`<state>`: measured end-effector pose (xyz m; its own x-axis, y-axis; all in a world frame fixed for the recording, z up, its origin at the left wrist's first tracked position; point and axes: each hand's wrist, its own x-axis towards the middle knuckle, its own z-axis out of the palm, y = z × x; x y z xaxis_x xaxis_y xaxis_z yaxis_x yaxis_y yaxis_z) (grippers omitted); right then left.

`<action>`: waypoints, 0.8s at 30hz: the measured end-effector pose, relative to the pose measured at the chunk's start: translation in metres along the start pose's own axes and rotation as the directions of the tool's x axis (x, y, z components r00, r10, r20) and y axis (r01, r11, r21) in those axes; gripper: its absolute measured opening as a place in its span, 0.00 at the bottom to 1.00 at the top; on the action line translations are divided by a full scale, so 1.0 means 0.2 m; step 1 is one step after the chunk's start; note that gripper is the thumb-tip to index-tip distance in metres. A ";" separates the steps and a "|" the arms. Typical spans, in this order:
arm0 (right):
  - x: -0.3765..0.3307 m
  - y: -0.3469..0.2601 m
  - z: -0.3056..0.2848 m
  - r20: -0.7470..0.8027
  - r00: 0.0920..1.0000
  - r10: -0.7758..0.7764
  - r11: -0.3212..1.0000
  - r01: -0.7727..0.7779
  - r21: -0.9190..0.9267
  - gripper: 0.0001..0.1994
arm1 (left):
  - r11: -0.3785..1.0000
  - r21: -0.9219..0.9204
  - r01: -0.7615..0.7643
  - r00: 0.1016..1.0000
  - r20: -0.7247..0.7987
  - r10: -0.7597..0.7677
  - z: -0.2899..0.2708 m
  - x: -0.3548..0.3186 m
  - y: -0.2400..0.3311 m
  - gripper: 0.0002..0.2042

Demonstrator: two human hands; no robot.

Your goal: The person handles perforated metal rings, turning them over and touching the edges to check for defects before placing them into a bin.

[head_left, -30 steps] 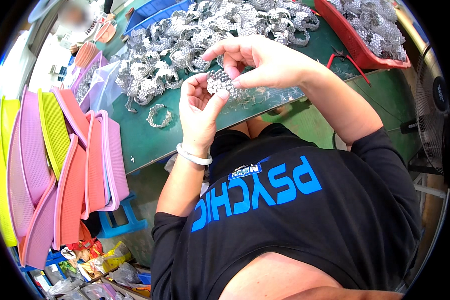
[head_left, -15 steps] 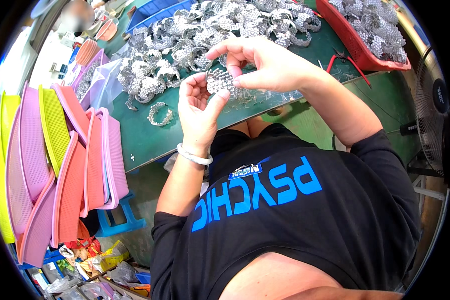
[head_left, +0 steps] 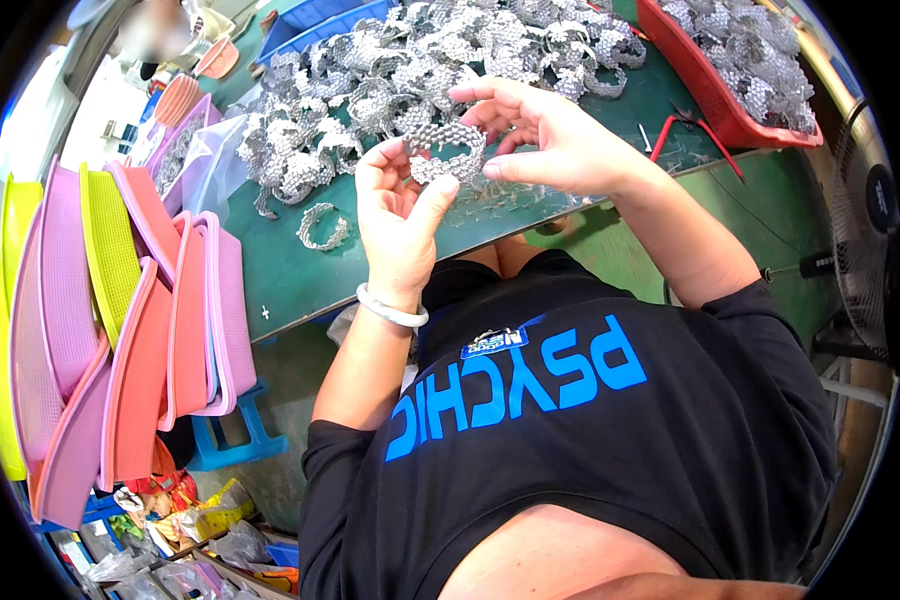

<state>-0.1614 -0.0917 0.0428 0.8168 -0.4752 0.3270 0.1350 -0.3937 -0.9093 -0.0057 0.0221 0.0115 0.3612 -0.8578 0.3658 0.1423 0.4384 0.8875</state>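
Note:
A silver mesh-like bracelet (head_left: pixel 448 168), curved into a ring, is pinched at its left side between the thumb and fingers of my left hand (head_left: pixel 398 205). It is held above the near edge of the green worktable. Just to its right, my right hand (head_left: pixel 540 145) has its fingers apart and curled, with the thumb tip close to the bracelet's edge; whether it touches I cannot tell. A second ring-shaped bracelet (head_left: pixel 322 227) lies on the table left of my left hand. Behind both hands spreads a large heap of similar silver pieces (head_left: pixel 370 95).
A red bin (head_left: pixel 740 120) of silver pieces stands at the right, beside red-handled pliers (head_left: pixel 685 120). Stacked plastic baskets (head_left: pixel 135 330) fill the left, above a blue stool (head_left: pixel 235 435). A blue crate (head_left: pixel 320 30) sits at the back. A black fan (head_left: pixel 865 210) stands far right.
My right hand has drawn slightly right, off the bracelet, its thumb parting from it. The bracelet has turned, now showing its open ring. My left hand keeps its hold.

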 end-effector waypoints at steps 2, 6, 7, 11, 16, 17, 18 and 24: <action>0.00 0.00 0.01 -0.033 0.999 -0.007 1.000 0.007 0.004 0.32 | 0.998 -0.053 0.036 0.999 0.018 -0.035 -0.01 0.00 0.01 0.24; 0.00 0.00 0.04 -0.093 0.995 -0.041 0.999 0.038 -0.028 0.32 | 0.981 -0.170 0.090 0.994 0.076 -0.078 -0.04 0.01 -0.03 0.22; 0.00 0.00 0.04 -0.106 0.993 -0.051 0.998 0.046 -0.045 0.32 | 0.975 -0.192 0.110 0.991 0.094 -0.093 -0.05 0.01 -0.03 0.22; -0.01 -0.02 0.07 -0.155 0.983 -0.101 0.990 0.083 -0.118 0.32 | 0.941 -0.283 0.184 0.979 0.141 -0.149 -0.07 0.01 -0.04 0.21; -0.01 -0.02 0.09 -0.187 0.973 -0.135 0.970 0.091 -0.227 0.33 | 0.896 -0.359 0.261 0.961 0.184 -0.206 -0.09 0.01 -0.05 0.22; -0.01 -0.02 0.09 -0.194 0.971 -0.142 0.965 0.092 -0.246 0.33 | 0.884 -0.376 0.279 0.957 0.184 -0.223 -0.09 0.01 -0.05 0.23; -0.01 -0.02 0.09 -0.202 0.968 -0.149 0.960 0.092 -0.264 0.33 | 0.873 -0.389 0.293 0.953 0.190 -0.236 -0.09 0.01 -0.05 0.23; -0.01 -0.03 0.11 -0.229 0.957 -0.177 0.942 0.097 -0.323 0.33 | 0.803 -0.478 0.356 0.934 0.191 -0.301 -0.10 0.01 -0.06 0.24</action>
<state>-0.1514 -0.0712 0.0420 0.6296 -0.5655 0.5328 0.0251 -0.6706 -0.7414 0.0111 0.0192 -0.0043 0.1184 -0.9847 0.1282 0.6836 0.1745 0.7087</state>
